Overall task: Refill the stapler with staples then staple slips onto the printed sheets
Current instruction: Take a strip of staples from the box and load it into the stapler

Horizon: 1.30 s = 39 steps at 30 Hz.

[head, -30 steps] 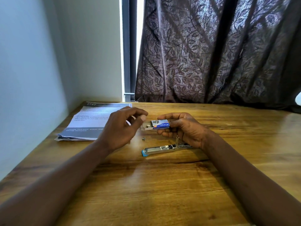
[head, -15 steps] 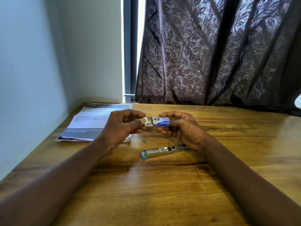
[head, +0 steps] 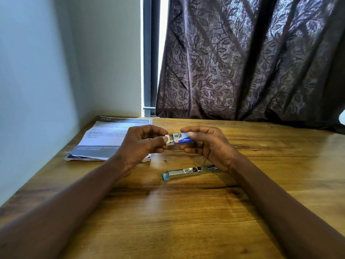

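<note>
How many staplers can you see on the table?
1. The stapler lies opened on the wooden table, in front of the two hands, partly covered by the right hand. No other stapler shows; none seems hidden.

A wooden table with strong grain fills the foreground, pushed into a corner. A plain pale wall runs along its left side and meets a second wall behind. A dark brown curtain with a leaf pattern hangs behind the table, beside a dark window frame where daylight shows in a narrow strip.
</note>
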Tool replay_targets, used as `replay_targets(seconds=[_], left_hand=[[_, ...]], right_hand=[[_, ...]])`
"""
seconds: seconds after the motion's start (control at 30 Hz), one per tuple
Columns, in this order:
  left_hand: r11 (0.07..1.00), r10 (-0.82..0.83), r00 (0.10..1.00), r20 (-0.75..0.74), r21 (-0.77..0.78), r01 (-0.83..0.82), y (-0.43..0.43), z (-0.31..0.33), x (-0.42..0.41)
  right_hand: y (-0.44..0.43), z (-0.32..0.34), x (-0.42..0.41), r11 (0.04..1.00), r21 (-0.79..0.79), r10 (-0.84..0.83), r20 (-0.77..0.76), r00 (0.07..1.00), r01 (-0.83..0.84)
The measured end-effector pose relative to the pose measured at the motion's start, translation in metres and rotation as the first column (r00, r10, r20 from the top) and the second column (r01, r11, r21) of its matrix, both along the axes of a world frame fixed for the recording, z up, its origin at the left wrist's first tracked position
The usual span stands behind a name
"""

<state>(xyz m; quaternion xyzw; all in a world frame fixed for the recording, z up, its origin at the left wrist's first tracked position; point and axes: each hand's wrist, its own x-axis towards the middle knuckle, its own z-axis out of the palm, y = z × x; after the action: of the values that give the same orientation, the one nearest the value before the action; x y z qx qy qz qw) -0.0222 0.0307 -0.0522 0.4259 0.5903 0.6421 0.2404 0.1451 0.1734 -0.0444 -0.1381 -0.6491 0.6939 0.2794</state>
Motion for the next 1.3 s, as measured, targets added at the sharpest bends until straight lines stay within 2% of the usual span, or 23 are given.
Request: replay_targets(seconds=[0.4,0.57,0.8,1.03,1.17,1.3], left_hand=[[0.997,-0.070,0.994,0.089,-0.012,0.071,0.0030,-0.0038,0.0034],[0.997,-0.065,0.998,-0.022,-0.034,0.064,0.0041,-0.0077,0.0056],[0.997,-0.006,0.991,-0.137,-0.075,-0.005,0.0069,-0.0088,0.0063],[0.989,-0.048,0.998,0.040,-0.135,0.053,0.0084,-0.0075,0.0037],[0.985,-0.100,0.977,0.190,-0.118,0.124,0.0072,-0.0059,0.0030],[0.981,-0.145,0.954,0.262,-0.090,0.173,0.0055,-0.0048,0.0002]], right_hand=[[-0.0038,-0.0048,-0.0041,0.992,0.087,-0.098,0.065,0.993,0.093],[-0.0029,-0.0069,-0.0051,0.979,0.165,-0.142,0.116,0.983,0.122],[-0.0056,-0.0064,-0.0051,0.981,0.178,-0.095,0.105,0.990,0.075],[-0.0061,-0.0065,-0.0061,0.985,0.161,-0.086,0.111,0.990,0.068],[-0.0051,-0.0064,-0.0059,0.990,0.125,-0.084,0.107,0.991,0.071],[-0.0061,-0.0048,-0.0060,0.992,0.100,-0.087,0.100,0.991,0.077]])
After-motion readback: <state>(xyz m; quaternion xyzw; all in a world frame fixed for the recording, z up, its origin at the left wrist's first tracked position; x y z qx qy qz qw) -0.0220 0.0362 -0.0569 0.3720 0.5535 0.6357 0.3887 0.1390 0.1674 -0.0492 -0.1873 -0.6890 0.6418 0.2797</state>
